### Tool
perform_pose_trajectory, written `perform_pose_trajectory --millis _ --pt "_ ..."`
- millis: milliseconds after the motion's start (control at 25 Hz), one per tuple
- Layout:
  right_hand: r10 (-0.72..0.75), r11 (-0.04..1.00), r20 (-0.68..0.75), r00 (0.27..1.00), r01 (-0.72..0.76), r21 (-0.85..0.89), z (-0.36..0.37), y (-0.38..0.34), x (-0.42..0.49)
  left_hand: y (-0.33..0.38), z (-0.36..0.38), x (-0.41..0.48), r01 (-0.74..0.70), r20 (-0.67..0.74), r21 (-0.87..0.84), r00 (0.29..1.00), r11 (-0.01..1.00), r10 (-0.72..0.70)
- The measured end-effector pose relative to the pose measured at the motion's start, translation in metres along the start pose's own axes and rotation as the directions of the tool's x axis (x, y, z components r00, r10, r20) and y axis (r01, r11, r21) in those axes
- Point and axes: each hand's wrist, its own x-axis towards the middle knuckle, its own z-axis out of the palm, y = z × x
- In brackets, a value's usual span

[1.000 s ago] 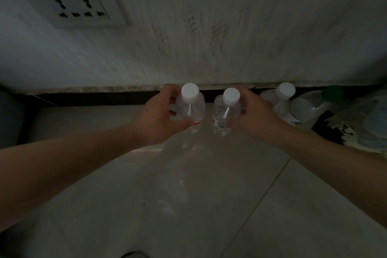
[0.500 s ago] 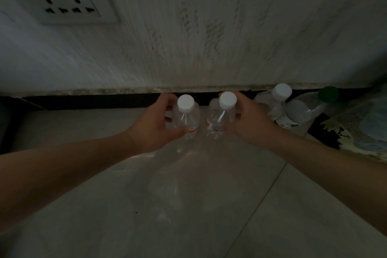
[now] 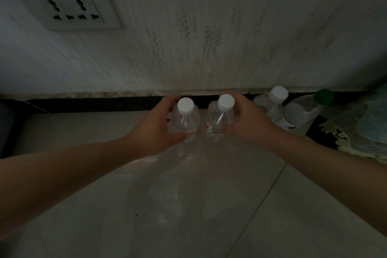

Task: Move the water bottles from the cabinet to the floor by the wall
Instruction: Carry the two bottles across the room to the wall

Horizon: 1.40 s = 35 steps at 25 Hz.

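Two small clear water bottles with white caps stand upright side by side on the tiled floor, close to the dark skirting of the wall. My left hand (image 3: 156,126) grips the left bottle (image 3: 185,120) from its left side, fingers curled behind it. My right hand (image 3: 249,123) grips the right bottle (image 3: 216,120) from its right side. The scene is dim. The bottles' bases are partly hidden by my hands.
Two larger bottles stand against the wall to the right, one with a white cap (image 3: 273,104) and one with a green cap (image 3: 303,111). A patterned cloth or bag (image 3: 360,130) lies at the far right. A wall socket (image 3: 67,5) sits at the upper left.
Both hands have carried the bottles lower and closer to the wall's skirting, keeping their grip. The two bottles stay side by side.
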Motion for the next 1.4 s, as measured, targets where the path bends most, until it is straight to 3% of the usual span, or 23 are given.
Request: perform_pose_trajectory --millis 320,560,760,1000,1200,1400 --pt "-0.033 0.991 -0.011 0.999 0.034 0.128 -0.022 -0.018 0.002 0.017 -0.006 -0.005 0.05 -0.056 -0.005 0.997 0.999 -0.05" --pt "-0.046 0.991 0.027 0.999 0.042 0.131 -0.032 -0.049 -0.015 0.052 -0.025 -0.018 -0.006 -0.097 0.102 0.995 0.995 0.016" --pt "0.034 0.998 0.06 0.998 -0.03 -0.063 -0.057 -0.098 -0.037 0.116 -0.067 -0.042 0.033 -0.061 0.255 0.998 0.966 -0.018" --pt "0.034 0.935 0.059 0.998 -0.01 -0.356 -0.117 -0.195 -0.078 0.214 -0.139 -0.071 0.052 -0.022 0.448 0.999 0.893 -0.048" --pt "0.038 0.818 0.098 0.994 0.026 -0.575 -0.173 -0.293 -0.098 0.311 -0.205 -0.089 0.062 -0.023 0.488 0.998 0.871 -0.059" --pt "0.005 0.701 0.01 1.0 0.003 -0.713 -0.233 -0.405 -0.118 0.413 -0.281 -0.102 0.079 -0.052 0.519 0.997 0.851 -0.06"
